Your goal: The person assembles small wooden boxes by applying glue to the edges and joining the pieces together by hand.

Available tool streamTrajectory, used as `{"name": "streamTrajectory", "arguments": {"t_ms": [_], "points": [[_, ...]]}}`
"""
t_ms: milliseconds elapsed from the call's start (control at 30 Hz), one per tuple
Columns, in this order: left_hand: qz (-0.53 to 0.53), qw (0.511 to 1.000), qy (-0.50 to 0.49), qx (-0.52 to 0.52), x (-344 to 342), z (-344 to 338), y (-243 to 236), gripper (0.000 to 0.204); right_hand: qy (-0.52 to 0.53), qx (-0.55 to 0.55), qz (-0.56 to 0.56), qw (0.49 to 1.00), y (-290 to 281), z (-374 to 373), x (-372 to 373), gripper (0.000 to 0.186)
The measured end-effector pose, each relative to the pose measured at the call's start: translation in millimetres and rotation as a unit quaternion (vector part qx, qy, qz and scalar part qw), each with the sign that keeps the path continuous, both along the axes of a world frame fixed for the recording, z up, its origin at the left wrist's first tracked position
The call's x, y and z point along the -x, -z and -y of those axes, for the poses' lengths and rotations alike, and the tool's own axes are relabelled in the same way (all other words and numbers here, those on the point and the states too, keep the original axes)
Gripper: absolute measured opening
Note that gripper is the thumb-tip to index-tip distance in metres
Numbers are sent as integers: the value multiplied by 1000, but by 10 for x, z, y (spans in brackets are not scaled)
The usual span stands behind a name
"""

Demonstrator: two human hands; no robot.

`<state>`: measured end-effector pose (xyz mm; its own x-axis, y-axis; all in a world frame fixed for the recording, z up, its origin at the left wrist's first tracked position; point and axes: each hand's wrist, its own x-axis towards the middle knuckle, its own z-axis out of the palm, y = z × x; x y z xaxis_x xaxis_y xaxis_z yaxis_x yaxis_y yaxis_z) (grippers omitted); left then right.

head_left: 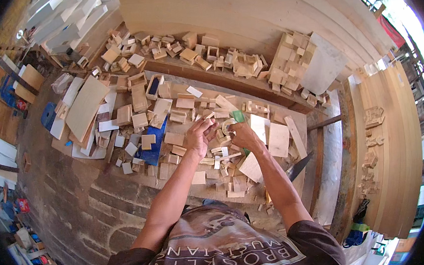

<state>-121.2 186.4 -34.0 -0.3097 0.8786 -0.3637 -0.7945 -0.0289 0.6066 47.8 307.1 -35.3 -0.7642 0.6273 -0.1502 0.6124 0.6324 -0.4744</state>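
Observation:
Above the middle of a cluttered work table, my left hand (202, 137) has its fingers curled together. A small strip of pale wood (210, 115) shows at its fingertips. Close by on the right, my right hand (245, 136) is closed on a pale ring-shaped roll (227, 127) that looks like tape. A green piece (238, 115) lies just beyond the roll. Under and around both hands are several small wooden blocks (178, 150) and offcuts, some joined into little boxes. What lies directly beneath my fingers is hidden.
A blue sheet (156, 143) lies left of my hands, with stacked boards (88, 107) farther left. Many small wooden boxes (188, 56) line the ledge at the back. To the right are a saw blade (299, 166), a wooden strip (296, 137) and tall planks (389, 143).

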Motion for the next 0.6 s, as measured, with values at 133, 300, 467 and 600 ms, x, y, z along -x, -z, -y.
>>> {"name": "streamTrajectory", "arguments": {"t_ms": [133,300,467,600], "points": [[29,999,-9,17,-103,-207,109,22,39,-49,-47,997,-90,61,-43,11],[37,999,15,-4,-177,-326,143,19,107,-90,-97,985,96,63,-75,12],[16,999,46,4,-193,-357,161,23,176,-124,-141,966,41,174,20,10],[-1,999,46,24,-188,-331,182,31,175,-159,-164,958,188,214,54,12]]}}
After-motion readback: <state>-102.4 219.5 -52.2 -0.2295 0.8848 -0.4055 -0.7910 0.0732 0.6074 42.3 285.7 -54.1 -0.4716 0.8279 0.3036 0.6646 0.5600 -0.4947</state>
